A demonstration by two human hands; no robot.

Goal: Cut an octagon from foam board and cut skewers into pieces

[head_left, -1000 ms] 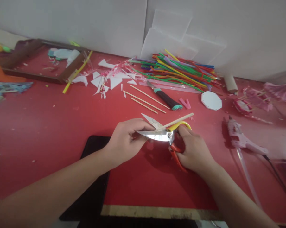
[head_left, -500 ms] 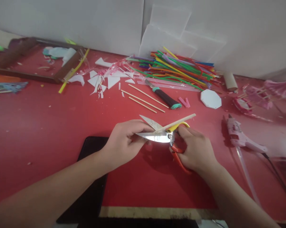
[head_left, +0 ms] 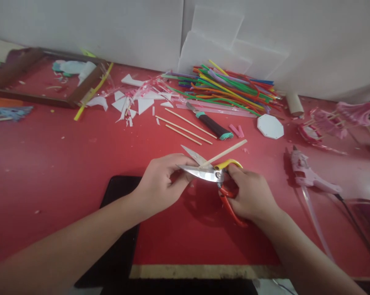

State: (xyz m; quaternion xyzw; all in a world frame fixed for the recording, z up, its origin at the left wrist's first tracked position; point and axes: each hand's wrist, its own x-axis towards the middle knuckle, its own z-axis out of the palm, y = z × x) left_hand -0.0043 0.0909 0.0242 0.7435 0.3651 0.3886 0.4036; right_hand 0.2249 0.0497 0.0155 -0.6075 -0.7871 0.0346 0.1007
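Head view: right hand (head_left: 254, 194) clenched on the handles of the scissors (head_left: 214, 176), one handle yellow, the other orange-red; blades open, steel tips pointing toward the left hand (head_left: 162, 182). Left hand pinches the near end of a thin wooden stick (head_left: 226, 150), which lies across the blades close to the pivot and juts up and to the right, clear of the red desk (head_left: 64, 164). Judgement on the cut: keeping the stick deep in the blades, near the pivot, gives the most leverage; the left fingers sit just beside the lower blade and should be kept off its edge; stick square to the blades for a clean end; the free far end may fly off when it parts. A dark mat (head_left: 119, 229) lies under the left forearm. Containers: a shallow brown tray (head_left: 34, 98) at far left of the desk holds scraps of white and pale green paper; its contents are too blurred to tell further. Loose on the desk, not in any container: coloured straws (head_left: 230, 88), three more sticks (head_left: 186, 125), a craft knife (head_left: 209, 125), a white octagon (head_left: 270, 126), and a pink glue gun (head_left: 307, 174).
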